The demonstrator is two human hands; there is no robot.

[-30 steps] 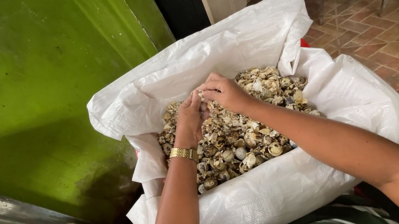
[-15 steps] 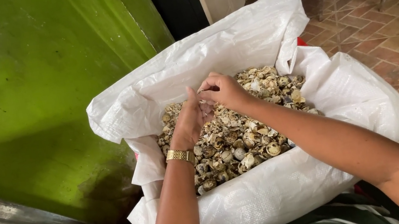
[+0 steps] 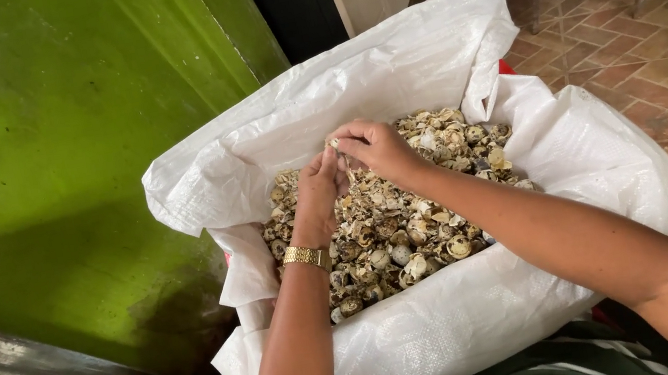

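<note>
Both hands meet over a white woven sack (image 3: 465, 319) full of speckled broken eggshells (image 3: 396, 231). The left hand (image 3: 319, 194) and right hand (image 3: 380, 148) pinch one small shell piece (image 3: 336, 145) between their fingertips.

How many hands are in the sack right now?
2. The left hand, with a gold watch on its wrist, and the right hand meet over the speckled eggshells in the white sack, pinching a shell piece between them.
</note>
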